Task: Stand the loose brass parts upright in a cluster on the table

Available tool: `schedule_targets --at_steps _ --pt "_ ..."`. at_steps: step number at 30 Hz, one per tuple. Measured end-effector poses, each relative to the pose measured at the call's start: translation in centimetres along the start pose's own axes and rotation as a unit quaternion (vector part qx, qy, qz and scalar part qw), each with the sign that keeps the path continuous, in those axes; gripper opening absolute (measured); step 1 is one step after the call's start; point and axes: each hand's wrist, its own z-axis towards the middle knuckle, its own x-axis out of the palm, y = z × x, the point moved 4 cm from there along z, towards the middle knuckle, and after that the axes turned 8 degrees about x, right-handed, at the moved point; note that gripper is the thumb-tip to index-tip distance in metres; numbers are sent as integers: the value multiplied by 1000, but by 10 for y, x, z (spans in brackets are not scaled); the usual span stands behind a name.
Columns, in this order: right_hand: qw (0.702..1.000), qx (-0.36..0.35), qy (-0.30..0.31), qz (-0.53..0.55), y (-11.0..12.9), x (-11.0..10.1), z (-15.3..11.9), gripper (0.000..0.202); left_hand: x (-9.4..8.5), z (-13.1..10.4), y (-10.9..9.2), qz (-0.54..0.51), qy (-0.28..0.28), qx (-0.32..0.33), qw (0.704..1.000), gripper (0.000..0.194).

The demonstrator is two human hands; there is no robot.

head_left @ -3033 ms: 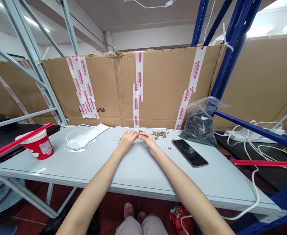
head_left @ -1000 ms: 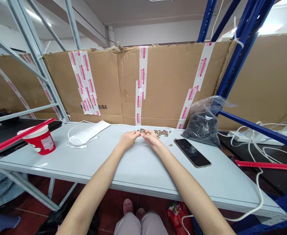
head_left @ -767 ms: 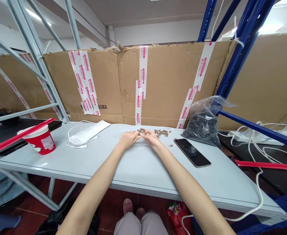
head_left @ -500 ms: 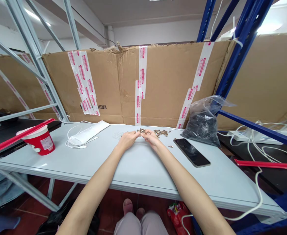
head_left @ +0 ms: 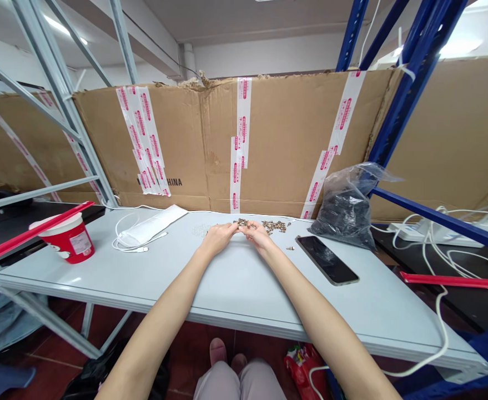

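Note:
My left hand [head_left: 219, 236] and my right hand [head_left: 258, 234] meet fingertip to fingertip over the grey table [head_left: 244, 278], both pinched closed. Whatever sits between the fingertips is too small to make out. Just behind and to the right of the fingers lies a pile of small brass-coloured metal parts [head_left: 274, 226]. A scatter of small clear pieces [head_left: 201, 229] is left of my left hand. One loose metal part [head_left: 290, 248] lies right of my right hand, beside a black phone [head_left: 327, 260].
A red paper cup [head_left: 69, 240] stands at the left, near a white packet [head_left: 152, 226] with a white cable. A clear bag of black pieces [head_left: 346, 214] leans at the back right. Cardboard [head_left: 277, 144] walls the back edge; blue and grey posts flank it.

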Motion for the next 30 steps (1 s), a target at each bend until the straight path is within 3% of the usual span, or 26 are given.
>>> schedule_targets --at_steps 11,19,24,30 --pt "1000 6 -1 2 -1 -3 2 50 -3 0 0 -20 18 -4 1000 30" --pt "997 44 38 -49 1 2 -6 42 -1 -1 0 -7 12 11 1000 31" --pt "997 -13 42 -70 5 3 -6 41 0 -1 2 -7 5 7 1000 38" --pt "997 -18 35 -73 7 3 -7 40 0 0 1 -20 13 5 1000 35"
